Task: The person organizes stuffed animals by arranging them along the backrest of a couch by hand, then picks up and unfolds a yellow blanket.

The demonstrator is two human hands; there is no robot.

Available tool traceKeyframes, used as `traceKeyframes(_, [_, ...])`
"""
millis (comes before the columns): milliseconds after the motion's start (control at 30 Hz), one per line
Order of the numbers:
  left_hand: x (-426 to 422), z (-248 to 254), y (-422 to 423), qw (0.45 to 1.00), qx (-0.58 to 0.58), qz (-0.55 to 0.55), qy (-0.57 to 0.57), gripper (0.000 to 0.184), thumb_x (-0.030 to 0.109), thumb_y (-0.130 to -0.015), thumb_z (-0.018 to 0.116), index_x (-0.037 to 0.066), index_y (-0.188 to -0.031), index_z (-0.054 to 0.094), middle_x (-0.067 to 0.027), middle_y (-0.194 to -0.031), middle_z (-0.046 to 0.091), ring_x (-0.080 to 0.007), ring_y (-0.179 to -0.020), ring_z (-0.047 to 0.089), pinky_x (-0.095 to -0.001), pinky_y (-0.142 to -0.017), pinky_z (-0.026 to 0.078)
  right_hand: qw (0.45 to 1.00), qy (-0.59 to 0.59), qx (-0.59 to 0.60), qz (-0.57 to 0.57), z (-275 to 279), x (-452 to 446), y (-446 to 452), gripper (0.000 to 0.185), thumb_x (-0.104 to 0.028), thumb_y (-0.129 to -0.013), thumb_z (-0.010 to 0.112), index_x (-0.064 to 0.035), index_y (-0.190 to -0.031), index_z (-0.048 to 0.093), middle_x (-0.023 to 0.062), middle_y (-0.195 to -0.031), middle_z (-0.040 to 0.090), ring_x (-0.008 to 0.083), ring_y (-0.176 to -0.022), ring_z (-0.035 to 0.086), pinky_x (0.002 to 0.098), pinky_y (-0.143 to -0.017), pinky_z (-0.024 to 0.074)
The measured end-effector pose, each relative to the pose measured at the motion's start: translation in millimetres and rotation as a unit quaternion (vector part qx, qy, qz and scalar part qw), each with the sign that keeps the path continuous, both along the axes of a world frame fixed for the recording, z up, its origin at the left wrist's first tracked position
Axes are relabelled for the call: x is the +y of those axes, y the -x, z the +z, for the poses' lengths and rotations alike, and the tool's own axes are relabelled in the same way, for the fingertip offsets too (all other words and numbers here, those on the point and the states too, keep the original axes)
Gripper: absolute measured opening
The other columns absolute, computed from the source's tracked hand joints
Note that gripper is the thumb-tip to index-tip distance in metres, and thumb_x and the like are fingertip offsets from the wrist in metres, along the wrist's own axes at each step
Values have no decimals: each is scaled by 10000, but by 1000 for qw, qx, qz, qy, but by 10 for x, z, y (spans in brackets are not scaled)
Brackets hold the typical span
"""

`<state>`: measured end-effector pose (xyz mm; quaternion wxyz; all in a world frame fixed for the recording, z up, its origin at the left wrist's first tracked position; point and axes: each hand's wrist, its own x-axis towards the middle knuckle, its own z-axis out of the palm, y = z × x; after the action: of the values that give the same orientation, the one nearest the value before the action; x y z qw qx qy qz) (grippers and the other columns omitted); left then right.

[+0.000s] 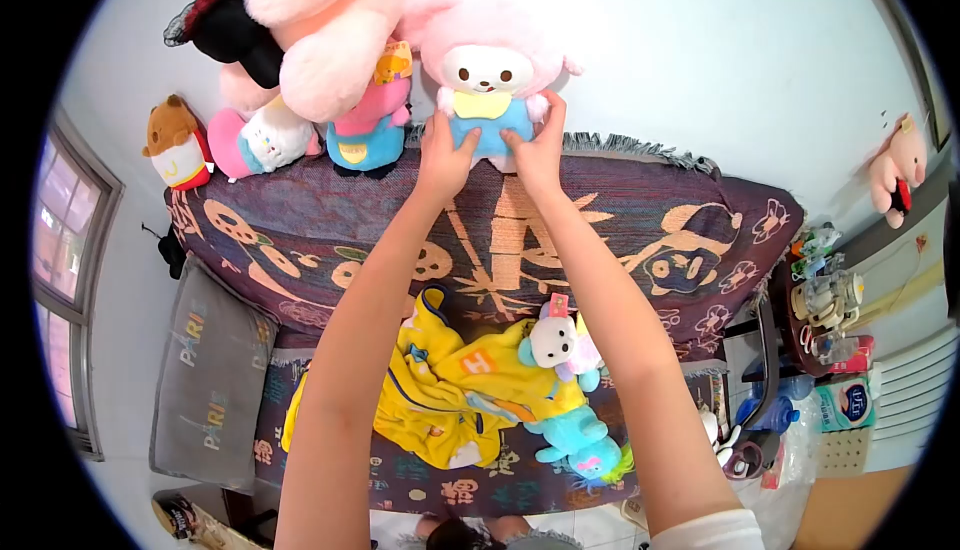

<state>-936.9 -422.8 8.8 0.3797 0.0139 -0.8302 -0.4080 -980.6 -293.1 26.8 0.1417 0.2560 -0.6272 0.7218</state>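
A pink plush toy [487, 110] with a white face, yellow collar and blue body sits upright on the top of the sofa back, against the wall. My left hand [445, 153] grips its lower body from the left, thumb on the blue front. On the other side, my right hand [540, 145] grips it the same way, and both thumbs point inward. Left of it stands a pink plush toy in blue overalls [366, 140] with a tag. A large pink plush [325, 30] leans over that one; its top is cut off.
A yellow blanket [440, 390], a white-faced plush [553, 340] and a turquoise plush [580, 442] lie on the covered sofa seat. A grey cushion [208, 380] leans at the left end. A brown plush [175, 140] sits far left; a cluttered side table [790, 325] stands right.
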Motion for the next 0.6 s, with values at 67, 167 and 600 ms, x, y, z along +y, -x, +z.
traceKeyframes(67, [-40,-50,85,1000,-8,-12,-3,564,224,-801,614,-37,-1225,350,-268,-1096,464,-432,-1026,458,-449,-882,368,998,-52,21,-36,-83,-16,110,694,107,-698,610,-63,-1277,269,201,-1202,442,285,-1136,451,356,-942,378])
traceKeyframes(167, [-107,-150,143,999,-32,-29,-5,621,229,-803,615,-54,-1261,306,-283,-1143,460,-428,-1070,459,-432,-907,372,994,-98,10,-39,-140,12,120,717,72,-703,630,-59,-1291,240,183,-1212,426,265,-1112,452,362,-944,374])
traceKeyframes(600, [-22,-172,-50,999,-22,-2,31,582,145,-737,625,-81,-1201,357,-296,-1065,492,-449,-1004,473,-462,-876,383,994,-106,-20,-32,-348,125,44,900,-158,-679,755,-23,-1327,146,228,-1216,402,304,-1112,447,395,-940,382])
